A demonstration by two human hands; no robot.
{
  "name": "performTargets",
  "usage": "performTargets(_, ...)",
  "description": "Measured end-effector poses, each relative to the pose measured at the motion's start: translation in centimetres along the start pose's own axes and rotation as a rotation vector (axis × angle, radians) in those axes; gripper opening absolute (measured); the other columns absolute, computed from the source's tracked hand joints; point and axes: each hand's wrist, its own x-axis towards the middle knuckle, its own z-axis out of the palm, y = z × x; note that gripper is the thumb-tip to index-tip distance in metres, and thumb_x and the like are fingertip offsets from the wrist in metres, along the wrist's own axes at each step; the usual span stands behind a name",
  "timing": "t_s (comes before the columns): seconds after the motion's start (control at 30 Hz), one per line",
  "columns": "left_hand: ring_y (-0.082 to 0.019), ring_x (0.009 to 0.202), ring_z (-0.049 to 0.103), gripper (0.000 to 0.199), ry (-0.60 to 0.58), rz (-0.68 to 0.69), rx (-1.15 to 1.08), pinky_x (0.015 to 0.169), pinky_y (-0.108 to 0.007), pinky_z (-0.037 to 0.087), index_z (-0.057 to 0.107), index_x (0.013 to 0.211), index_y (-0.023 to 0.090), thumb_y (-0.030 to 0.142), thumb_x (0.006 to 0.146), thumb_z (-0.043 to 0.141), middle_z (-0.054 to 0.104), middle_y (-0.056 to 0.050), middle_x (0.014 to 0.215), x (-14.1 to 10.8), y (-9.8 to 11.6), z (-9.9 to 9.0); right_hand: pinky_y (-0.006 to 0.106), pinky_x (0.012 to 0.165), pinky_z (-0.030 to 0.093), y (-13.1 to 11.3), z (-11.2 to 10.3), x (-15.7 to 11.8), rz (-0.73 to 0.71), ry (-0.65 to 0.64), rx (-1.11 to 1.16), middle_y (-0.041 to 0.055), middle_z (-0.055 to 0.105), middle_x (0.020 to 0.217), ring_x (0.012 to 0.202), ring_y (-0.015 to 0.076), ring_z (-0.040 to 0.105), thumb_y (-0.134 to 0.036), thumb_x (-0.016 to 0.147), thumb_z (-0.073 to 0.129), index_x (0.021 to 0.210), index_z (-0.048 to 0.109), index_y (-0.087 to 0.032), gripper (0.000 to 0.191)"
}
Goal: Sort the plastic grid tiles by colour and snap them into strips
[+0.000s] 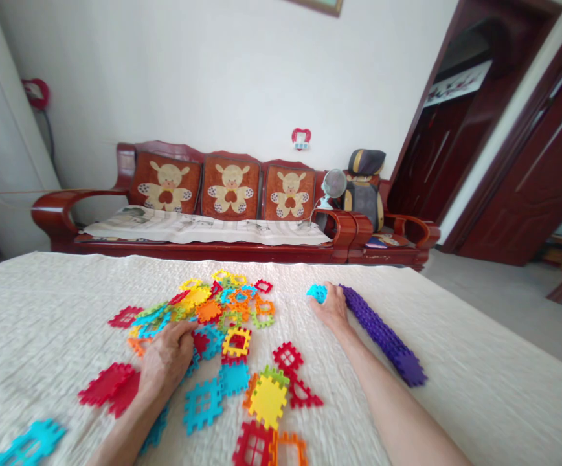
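Observation:
My left hand (167,355) is low over the left side of a pile of plastic interlocking tiles, its fingers bent together; anything inside them is hidden. Beside it are blue tiles (153,321), red tiles (109,385) and an orange tile (209,311). To the right, my right hand (333,309) is closed around a few light blue tiles (317,293), seemingly stacked. Just right of that hand lies a long row of purple tiles (381,329), packed face to face and slanting toward me.
A pale quilted cloth (480,388) covers the table. Nearer me lie a yellow tile (269,400), a red window tile (253,445) and a blue tile (31,443). Beyond the table stand a wooden sofa (193,249) with bear cushions and a small fan (334,184).

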Motion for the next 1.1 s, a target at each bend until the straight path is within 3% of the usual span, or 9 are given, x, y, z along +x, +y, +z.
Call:
performTargets(0.3, -0.018, 0.088, 0.067, 0.033, -0.011, 0.009, 0.021, 0.082, -0.029, 0.052, 0.075, 0.092, 0.027, 0.022, 0.081, 0.044, 0.072, 0.000, 0.100, 0.0, -0.1, 0.0, 0.038, 0.090, 0.038, -0.1, -0.1, 0.1, 0.022, -0.063, -0.029, 0.0127, 0.052, 0.109, 0.104, 0.0287, 0.050, -0.043, 0.075, 0.058, 0.127, 0.047, -0.015, 0.060)
performTargets(0.7, -0.017, 0.084, 0.067, 0.033, -0.004, -0.003, -0.038, 0.076, -0.026, 0.052, 0.074, 0.091, 0.026, 0.022, 0.080, 0.043, 0.073, 0.000, 0.098, 0.1, 0.2, -0.3, 0.037, 0.096, 0.036, 0.4, -0.1, 0.1, -0.023, -0.046, 0.017, 0.0128, 0.054, 0.112, 0.110, 0.0289, 0.048, -0.039, 0.074, 0.057, 0.127, 0.045, -0.014, 0.060)
performTargets(1.1, -0.015, 0.088, 0.067, 0.033, 0.069, 0.111, -0.156, 0.078, -0.024, 0.052, 0.071, 0.090, 0.022, 0.025, 0.080, 0.039, 0.072, -0.002, 0.099, 0.1, 1.4, -0.8, 0.034, 0.083, 0.039, 0.4, 0.1, 0.4, 0.014, -0.081, -0.076, 0.0142, 0.057, 0.109, 0.099, 0.0267, 0.053, -0.035, 0.078, 0.055, 0.124, 0.049, -0.014, 0.051)
